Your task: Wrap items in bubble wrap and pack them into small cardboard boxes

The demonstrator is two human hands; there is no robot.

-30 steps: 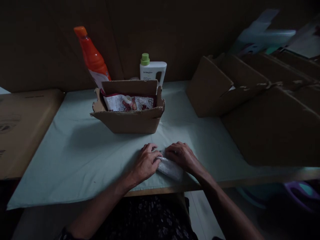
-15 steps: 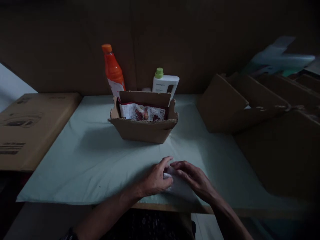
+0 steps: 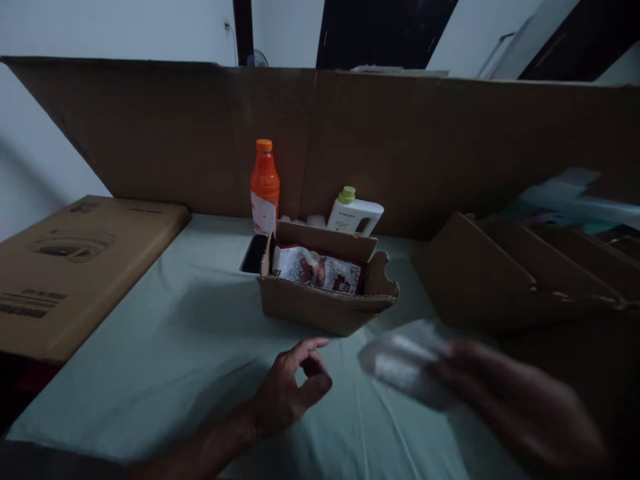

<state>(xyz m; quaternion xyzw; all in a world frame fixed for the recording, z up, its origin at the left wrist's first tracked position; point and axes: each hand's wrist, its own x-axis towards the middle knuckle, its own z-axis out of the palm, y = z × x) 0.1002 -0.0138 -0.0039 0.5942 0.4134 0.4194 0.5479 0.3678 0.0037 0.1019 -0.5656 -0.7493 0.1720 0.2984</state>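
My right hand [image 3: 520,400], smeared by motion, grips a clear, greyish plastic packet [image 3: 403,360] with something whitish in it; its contents are too blurred to name. My left hand [image 3: 293,383] hovers over the pale green cloth with fingers curled but apart, holding nothing. Just beyond the hands stands an open cardboard box [image 3: 320,310]. Inside it lies a white and dark red printed bag [image 3: 320,268].
An orange bottle [image 3: 265,187] and a white jug with a green cap [image 3: 353,212] stand behind the box. A dark phone-like slab [image 3: 254,253] lies beside it. Cardboard dividers [image 3: 475,273] are at right, a flat carton [image 3: 85,260] at left. A cardboard panel [image 3: 200,147] closes the back.
My hands have parted. The right has lifted the plastic packet and swung right with it, while the left stays near the middle. My view has tilted up and turned left.
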